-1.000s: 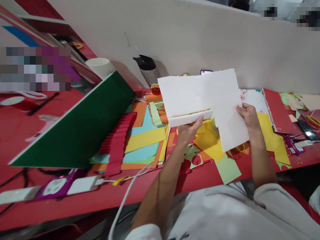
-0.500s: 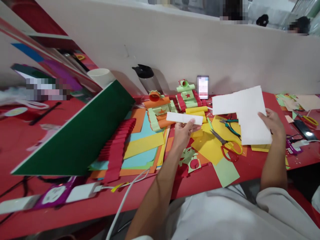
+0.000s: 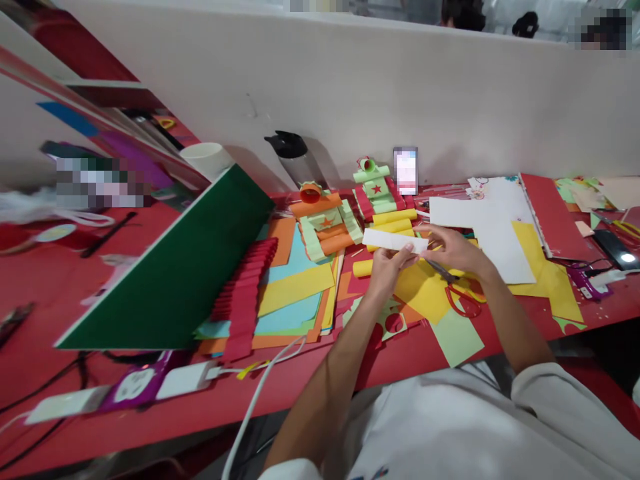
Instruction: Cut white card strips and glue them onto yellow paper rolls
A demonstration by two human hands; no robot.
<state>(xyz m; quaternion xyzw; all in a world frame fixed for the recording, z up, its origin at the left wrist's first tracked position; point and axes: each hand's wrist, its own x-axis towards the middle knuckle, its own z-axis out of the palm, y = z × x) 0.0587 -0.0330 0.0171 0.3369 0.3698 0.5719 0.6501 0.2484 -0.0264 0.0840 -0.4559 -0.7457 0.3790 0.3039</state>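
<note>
A narrow white paper strip (image 3: 390, 240) is pinched in my left hand (image 3: 387, 272), thumb on its face. My right hand (image 3: 457, 252) is at the strip's right end, finger above and thumb below, spread apart; whether they touch it is unclear. The L-shaped white sheet (image 3: 503, 243) lies flat to the right. Under my right hand are scissors (image 3: 465, 303) with red and yellow handles, partly hidden, on yellow paper (image 3: 420, 290). Yellow paper rolls (image 3: 395, 217) lie behind the strip. Beyond the strip stand an orange-green paper figure (image 3: 325, 223) and a green-red one (image 3: 375, 190).
A green board (image 3: 175, 267) leans at the left, next to pleated red paper (image 3: 245, 293) and stacked coloured sheets (image 3: 295, 310). A bottle (image 3: 295, 157) and a phone (image 3: 406, 172) stand by the wall. A power strip (image 3: 133, 389) with a white cable lies near the front edge.
My right hand has let go of the L-shaped white sheet, now on the table, and moved left to the strip. My left hand has shifted right with the strip.
</note>
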